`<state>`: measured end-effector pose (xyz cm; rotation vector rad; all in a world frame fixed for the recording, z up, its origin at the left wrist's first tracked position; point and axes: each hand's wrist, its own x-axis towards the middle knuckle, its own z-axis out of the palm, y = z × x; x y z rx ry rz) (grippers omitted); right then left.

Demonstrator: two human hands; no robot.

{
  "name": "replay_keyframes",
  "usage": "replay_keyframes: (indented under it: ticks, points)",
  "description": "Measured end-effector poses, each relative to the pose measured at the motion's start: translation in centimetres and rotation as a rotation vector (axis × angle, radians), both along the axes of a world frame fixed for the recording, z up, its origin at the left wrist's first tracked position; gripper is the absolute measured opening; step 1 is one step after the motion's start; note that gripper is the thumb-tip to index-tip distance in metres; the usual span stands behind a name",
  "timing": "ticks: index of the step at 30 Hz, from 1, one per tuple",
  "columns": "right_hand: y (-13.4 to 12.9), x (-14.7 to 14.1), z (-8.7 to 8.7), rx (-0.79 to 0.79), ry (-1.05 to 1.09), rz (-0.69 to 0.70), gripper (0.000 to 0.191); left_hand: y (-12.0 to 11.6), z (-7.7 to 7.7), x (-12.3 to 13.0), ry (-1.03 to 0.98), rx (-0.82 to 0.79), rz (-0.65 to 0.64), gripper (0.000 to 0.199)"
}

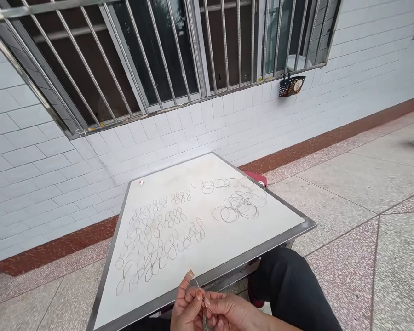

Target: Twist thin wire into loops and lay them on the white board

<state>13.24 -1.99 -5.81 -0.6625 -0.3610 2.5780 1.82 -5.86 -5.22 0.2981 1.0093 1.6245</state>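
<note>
One thin strand [197, 282] shows in your head view at the near edge of the table [262, 239], pinched by thumb and fingers of both your left hand [188, 305], which wears a tan wrap [190, 273] on one fingertip, and your right hand [229, 309] close beside it. On the table, figure-eight loops [160, 230] lie in rows left of the overlapping round loops [241, 206].
</note>
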Motion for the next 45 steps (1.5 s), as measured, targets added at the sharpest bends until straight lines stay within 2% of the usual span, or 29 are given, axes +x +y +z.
replay_keyframes:
  ticks: [2,4,8,11,16,22,25,28,32,35,41,45]
  points:
    - [-0.1,0.1,0.0,0.044,0.009,0.006,0.029,0.0,-0.4,-0.1,0.017,-0.002,-0.017,0.059]
    - [-0.1,0.2,-0.2,0.131,-0.034,0.005,0.032,0.1,-1.0,-0.3,0.043,-0.019,0.019,0.059]
    - [0.0,0.5,-0.8,0.465,-0.195,-0.055,0.042,0.3,-2.2,-0.6,0.083,-0.063,0.121,0.065]
    - [-0.1,0.5,-1.0,0.581,-0.243,-0.086,0.044,0.3,-2.6,-0.4,0.102,-0.075,0.119,0.067]
    - [-0.6,0.3,-0.5,0.574,-0.279,-0.112,0.045,0.0,-2.0,-0.3,0.131,-0.054,0.086,0.062]
    - [-1.2,0.7,0.4,0.587,-0.292,-0.13,0.043,-1.1,1.1,0.4,0.133,-0.048,0.031,0.066]
    - [-1.2,0.8,0.4,0.612,-0.305,-0.136,0.042,-1.3,2.0,0.9,0.13,-0.003,-0.002,0.069]
    - [-0.8,0.8,0.0,0.616,-0.301,-0.121,0.04,-1.1,1.8,0.9,0.111,0.01,0.001,0.063]
    - [-0.7,0.7,-0.5,0.631,-0.292,-0.13,0.038,-1.1,0.9,0.3,0.249,-0.074,0.04,0.041]
    - [-0.6,0.6,-0.6,0.637,-0.3,-0.141,0.037,-1.2,0.6,-0.2,0.302,-0.122,0.041,0.035]
    - [1.5,0.5,-0.8,0.634,-0.356,-0.197,0.038,-1.4,0.6,-1.8,0.324,-0.124,0.024,0.039]
    - [4.0,0.1,-1.1,0.711,-0.395,-0.25,0.036,-1.3,0.2,-3.8,0.382,-0.135,0.102,0.063]
